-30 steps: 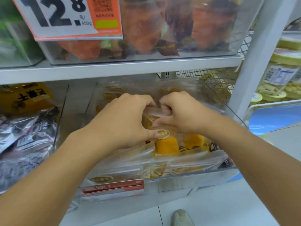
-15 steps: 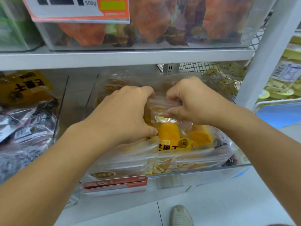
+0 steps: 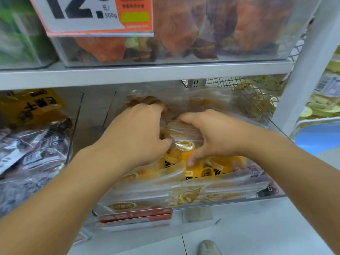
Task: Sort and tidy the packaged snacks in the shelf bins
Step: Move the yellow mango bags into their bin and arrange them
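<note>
Left hand: we have it over the left part of the pack stack, fingers curled down behind the upright packs, thumb pressed to the front of the clear pouch top. It holds the packs rather than lying flat on them.
Right hand: we have it mirrored on the right, fingers curled over the top edge of the same packs, thumb stretched down onto the yellow face. Both hands pinch the bundle between them.
Packs: clear pouches with yellow fruit inside and a gold oval sticker, standing in the middle of the clear bin; more of the same kind lie flatter at the near wall.
Bin: it sits on the lower shelf, with a red price tag on its near face. A dark-pouch bin stands to the left, and an orange-snack bin on the upper shelf.
Step, as we judge it: squaring the middle packs upright and pushing them toward the far wall.
How we would do it well: keep both thumbs low on the front face so the slick pouches do not fan out, move the bundle as one, and leave the labels facing near.
Risk: the near, flatter packs may slide under the bundle and tilt it.
</note>
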Action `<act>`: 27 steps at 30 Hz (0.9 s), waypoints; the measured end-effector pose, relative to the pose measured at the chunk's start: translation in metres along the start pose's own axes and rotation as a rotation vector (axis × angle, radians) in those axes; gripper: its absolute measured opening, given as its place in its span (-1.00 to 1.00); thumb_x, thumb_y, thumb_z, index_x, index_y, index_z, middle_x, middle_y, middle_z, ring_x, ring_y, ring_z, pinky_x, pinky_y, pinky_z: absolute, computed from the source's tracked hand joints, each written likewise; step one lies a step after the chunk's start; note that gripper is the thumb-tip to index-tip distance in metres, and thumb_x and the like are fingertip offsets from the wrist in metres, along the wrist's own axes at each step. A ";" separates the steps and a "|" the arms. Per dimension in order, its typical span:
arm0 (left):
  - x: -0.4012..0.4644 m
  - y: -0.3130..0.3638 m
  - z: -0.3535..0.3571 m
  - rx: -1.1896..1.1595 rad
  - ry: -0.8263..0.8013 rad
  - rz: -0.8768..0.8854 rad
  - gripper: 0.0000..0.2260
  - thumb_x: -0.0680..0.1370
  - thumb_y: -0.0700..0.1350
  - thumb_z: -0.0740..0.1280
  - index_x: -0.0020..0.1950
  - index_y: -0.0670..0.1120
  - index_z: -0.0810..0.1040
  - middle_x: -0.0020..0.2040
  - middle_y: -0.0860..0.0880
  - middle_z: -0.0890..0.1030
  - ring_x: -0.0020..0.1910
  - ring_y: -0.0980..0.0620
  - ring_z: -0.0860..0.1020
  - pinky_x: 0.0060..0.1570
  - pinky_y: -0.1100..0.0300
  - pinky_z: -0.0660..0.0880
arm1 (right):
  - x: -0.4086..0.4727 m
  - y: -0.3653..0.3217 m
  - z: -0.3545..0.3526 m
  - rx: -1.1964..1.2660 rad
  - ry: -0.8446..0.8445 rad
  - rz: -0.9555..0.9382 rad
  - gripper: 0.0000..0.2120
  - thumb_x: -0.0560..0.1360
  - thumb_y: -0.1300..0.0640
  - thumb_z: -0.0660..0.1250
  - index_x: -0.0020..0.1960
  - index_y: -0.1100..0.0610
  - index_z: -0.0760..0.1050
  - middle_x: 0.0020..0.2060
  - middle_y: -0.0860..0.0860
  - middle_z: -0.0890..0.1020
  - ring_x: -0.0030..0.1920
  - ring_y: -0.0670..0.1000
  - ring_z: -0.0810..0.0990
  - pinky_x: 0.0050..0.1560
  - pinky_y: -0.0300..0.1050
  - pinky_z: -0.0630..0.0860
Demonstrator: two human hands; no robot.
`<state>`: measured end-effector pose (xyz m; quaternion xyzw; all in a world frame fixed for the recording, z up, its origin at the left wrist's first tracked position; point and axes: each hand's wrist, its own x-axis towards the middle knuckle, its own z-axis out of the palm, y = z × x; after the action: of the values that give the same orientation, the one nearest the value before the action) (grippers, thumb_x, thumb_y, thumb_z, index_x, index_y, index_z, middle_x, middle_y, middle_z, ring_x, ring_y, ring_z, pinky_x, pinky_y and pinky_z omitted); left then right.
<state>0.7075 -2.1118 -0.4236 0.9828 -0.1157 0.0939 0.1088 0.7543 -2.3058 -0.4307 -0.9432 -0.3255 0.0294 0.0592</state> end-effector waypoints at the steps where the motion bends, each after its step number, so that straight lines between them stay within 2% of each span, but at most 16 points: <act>1: 0.000 0.000 0.000 0.001 -0.006 -0.004 -0.42 0.39 0.21 0.47 0.34 0.06 0.45 0.26 0.05 0.54 0.20 -0.05 0.53 0.15 -0.01 0.52 | 0.000 -0.004 0.000 -0.025 -0.077 0.011 0.01 0.09 -0.24 0.67 0.40 -0.16 0.24 0.18 -0.09 0.58 0.13 0.01 0.55 0.04 -0.02 0.53; 3: 0.000 -0.001 -0.002 0.022 -0.017 -0.018 -0.43 0.39 0.20 0.47 0.33 0.04 0.45 0.26 0.04 0.53 0.20 -0.05 0.53 0.13 0.02 0.52 | 0.002 -0.009 0.002 -0.090 -0.195 0.031 0.12 0.07 -0.08 0.72 0.43 -0.19 0.11 0.18 -0.07 0.54 0.05 0.02 0.53 0.00 -0.03 0.53; 4: 0.000 -0.001 -0.003 0.044 -0.024 -0.026 -0.45 0.39 0.21 0.46 0.30 0.02 0.45 0.23 0.03 0.52 0.18 -0.05 0.53 0.09 0.03 0.52 | 0.003 -0.008 0.004 -0.089 -0.200 0.043 0.07 0.09 -0.01 0.73 0.41 -0.17 0.15 0.14 -0.05 0.54 -0.01 0.01 0.52 -0.05 -0.04 0.52; 5: -0.002 0.000 -0.005 0.067 -0.032 -0.030 -0.48 0.40 0.22 0.44 0.26 0.01 0.46 0.18 0.03 0.52 0.15 -0.05 0.53 0.04 0.05 0.51 | 0.005 -0.007 0.005 -0.059 -0.166 0.041 -0.06 0.12 0.03 0.72 0.33 -0.15 0.25 0.06 -0.05 0.54 -0.06 0.01 0.52 -0.09 -0.05 0.52; 7: -0.006 0.001 -0.007 0.118 -0.057 -0.011 -0.56 0.45 0.28 0.35 0.15 0.01 0.46 0.08 0.03 0.47 0.14 -0.05 0.51 -0.01 0.08 0.47 | 0.005 -0.002 0.004 -0.002 -0.020 0.011 -0.42 0.19 0.01 0.69 -0.01 -0.11 0.35 -0.17 -0.12 0.51 -0.15 0.02 0.53 -0.16 -0.07 0.49; 8: -0.007 0.001 -0.007 0.150 -0.085 0.007 -0.54 0.47 0.32 0.29 0.16 0.01 0.46 0.13 0.01 0.47 0.20 -0.06 0.48 0.04 0.07 0.46 | 0.005 0.002 0.001 0.018 0.058 0.005 -0.51 0.24 -0.01 0.66 -0.13 -0.05 0.34 -0.27 -0.16 0.47 -0.20 0.01 0.51 -0.21 -0.08 0.45; 9: -0.009 0.001 -0.007 0.184 -0.124 0.021 -0.46 0.48 0.37 0.21 0.26 0.00 0.44 0.26 -0.02 0.46 0.29 -0.08 0.43 0.16 0.04 0.44 | 0.005 0.006 -0.002 0.028 0.123 0.003 -0.56 0.29 -0.02 0.63 -0.21 -0.02 0.34 -0.33 -0.15 0.45 -0.24 0.01 0.50 -0.24 -0.08 0.42; 11: -0.013 0.000 -0.009 0.216 -0.214 0.019 -0.29 0.47 0.43 0.10 0.45 0.00 0.32 0.45 -0.02 0.36 0.39 -0.08 0.35 0.33 0.01 0.34 | 0.004 0.009 -0.006 0.039 0.186 0.003 -0.58 0.33 -0.05 0.60 -0.31 -0.03 0.33 -0.39 -0.14 0.45 -0.27 0.02 0.52 -0.25 -0.07 0.42; 13: -0.014 0.000 -0.011 0.211 -0.267 0.015 -0.31 0.50 0.41 0.10 0.50 0.01 0.24 0.48 -0.02 0.31 0.41 -0.08 0.33 0.34 0.03 0.31 | 0.002 0.006 -0.006 -0.080 0.178 0.014 -0.59 0.33 -0.18 0.56 -0.29 -0.03 0.35 -0.35 -0.12 0.48 -0.20 0.09 0.57 -0.23 -0.07 0.42; 15: -0.012 0.000 -0.010 0.193 -0.278 0.012 -0.44 0.57 0.27 0.16 0.47 -0.01 0.24 0.51 -0.04 0.27 0.43 -0.10 0.30 0.33 0.04 0.30 | 0.002 -0.003 -0.002 -0.292 0.182 -0.001 -0.58 0.33 -0.30 0.49 -0.15 -0.01 0.43 -0.22 -0.03 0.55 -0.07 0.15 0.60 -0.21 -0.08 0.37; 16: -0.011 -0.001 -0.008 0.174 -0.278 0.009 -0.50 0.60 0.19 0.18 0.45 -0.03 0.25 0.53 -0.06 0.23 0.45 -0.11 0.28 0.34 0.04 0.29 | 0.003 -0.009 -0.002 -0.358 0.190 -0.024 -0.59 0.33 -0.29 0.47 -0.12 -0.02 0.42 -0.18 -0.01 0.56 -0.04 0.16 0.60 -0.21 -0.08 0.36; 18: -0.008 -0.001 -0.005 0.131 -0.274 0.000 -0.56 0.61 0.05 0.21 0.46 -0.06 0.25 0.59 -0.09 0.12 0.51 -0.13 0.20 0.39 0.02 0.26 | 0.006 -0.021 -0.007 -0.376 0.180 -0.069 -0.62 0.32 -0.23 0.46 -0.06 -0.03 0.43 -0.17 0.01 0.56 -0.03 0.16 0.62 -0.22 -0.07 0.39; 21: -0.004 -0.002 0.000 0.072 -0.251 -0.016 -0.54 0.62 -0.04 0.22 0.50 -0.08 0.23 0.62 -0.08 0.04 0.57 -0.11 0.12 0.48 -0.03 0.21 | 0.016 -0.040 -0.008 -0.233 0.062 -0.088 -0.41 0.24 -0.29 0.54 0.11 -0.01 0.45 0.00 0.00 0.61 0.03 0.11 0.60 -0.17 -0.10 0.43; 25: -0.003 -0.004 0.003 0.066 -0.203 -0.050 -0.58 0.63 0.02 0.22 0.45 -0.08 0.28 0.59 -0.11 0.13 0.53 -0.15 0.20 0.43 -0.05 0.28 | 0.030 -0.048 -0.006 -0.215 0.074 -0.007 -0.50 0.26 -0.25 0.56 -0.12 -0.03 0.35 -0.23 -0.06 0.44 -0.14 0.07 0.52 -0.22 -0.11 0.40; 27: -0.003 -0.005 0.002 0.082 -0.201 -0.049 -0.60 0.64 0.06 0.21 0.42 -0.06 0.30 0.58 -0.11 0.16 0.50 -0.16 0.26 0.36 -0.02 0.32 | 0.029 -0.037 -0.007 -0.257 0.080 0.038 -0.52 0.28 -0.22 0.57 -0.19 0.01 0.34 -0.26 -0.06 0.43 -0.17 0.08 0.49 -0.21 -0.10 0.41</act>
<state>0.7062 -2.1071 -0.4272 0.9935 -0.0979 -0.0031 0.0585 0.7552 -2.2593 -0.4191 -0.9494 -0.3061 -0.0492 -0.0499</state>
